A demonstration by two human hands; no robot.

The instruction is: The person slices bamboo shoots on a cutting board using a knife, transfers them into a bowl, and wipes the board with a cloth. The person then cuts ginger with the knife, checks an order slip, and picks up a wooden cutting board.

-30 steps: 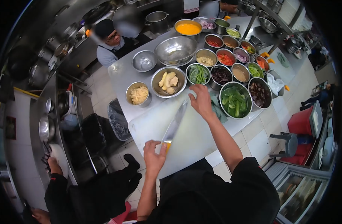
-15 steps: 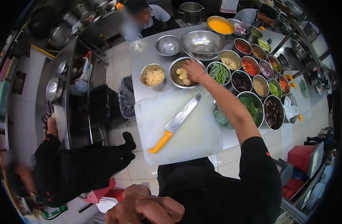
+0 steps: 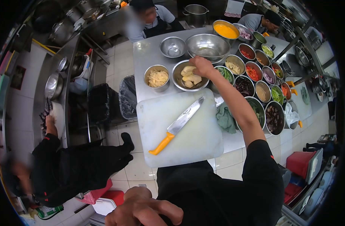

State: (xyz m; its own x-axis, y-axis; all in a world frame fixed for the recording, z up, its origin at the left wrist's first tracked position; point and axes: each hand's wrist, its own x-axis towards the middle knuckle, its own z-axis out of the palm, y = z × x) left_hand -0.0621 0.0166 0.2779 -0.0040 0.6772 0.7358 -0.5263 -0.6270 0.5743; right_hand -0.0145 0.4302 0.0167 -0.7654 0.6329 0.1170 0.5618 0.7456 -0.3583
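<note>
Right hand (image 3: 201, 67) is overhanging the ginger bowl (image 3: 176, 80), left hand (image 3: 145, 209) hanging half-curled, both grips unclear; avoiding the near knife (image 3: 180, 122) helps.

Pale, knobbly pieces (image 3: 192, 79), probably ginger, lie together in a steel bowl (image 3: 176, 76).

No text, number or sign can be read. Marks on the knife (image 3: 178, 125) are too small to tell.
</note>
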